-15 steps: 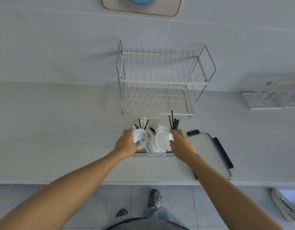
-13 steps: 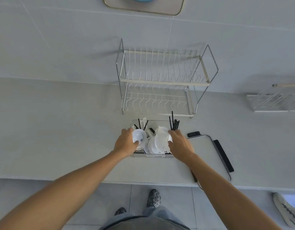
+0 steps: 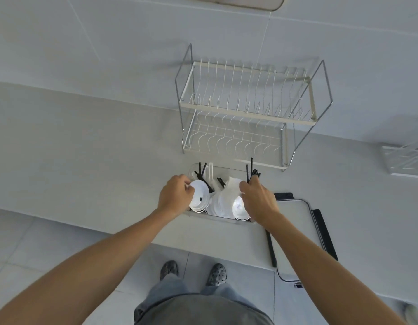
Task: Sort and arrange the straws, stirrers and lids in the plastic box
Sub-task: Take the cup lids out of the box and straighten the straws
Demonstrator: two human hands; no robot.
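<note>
A clear plastic box (image 3: pixel 229 168) stands on the counter near its front edge. Inside it are white round lids (image 3: pixel 221 202), black straws (image 3: pixel 252 172) upright at its right end, more black straws (image 3: pixel 201 172) at its left end, and a white stirrer (image 3: pixel 211 171). My left hand (image 3: pixel 174 198) is shut on a stack of white lids (image 3: pixel 199 195) at the box's left side. My right hand (image 3: pixel 258 199) grips another white lid (image 3: pixel 238 207) at the right side, its fingers touching the straws there.
A two-tier wire dish rack (image 3: pixel 248 113) stands behind the box against the wall. A white tray with black handles (image 3: pixel 295 221) lies to the right, overhanging the counter edge. Another wire rack (image 3: pixel 405 158) is at far right. My feet show on the tiled floor below.
Both hands stay on the lids in the box. My right hand has reached slightly farther back toward the straws. The camera has tilted down, showing more floor.
</note>
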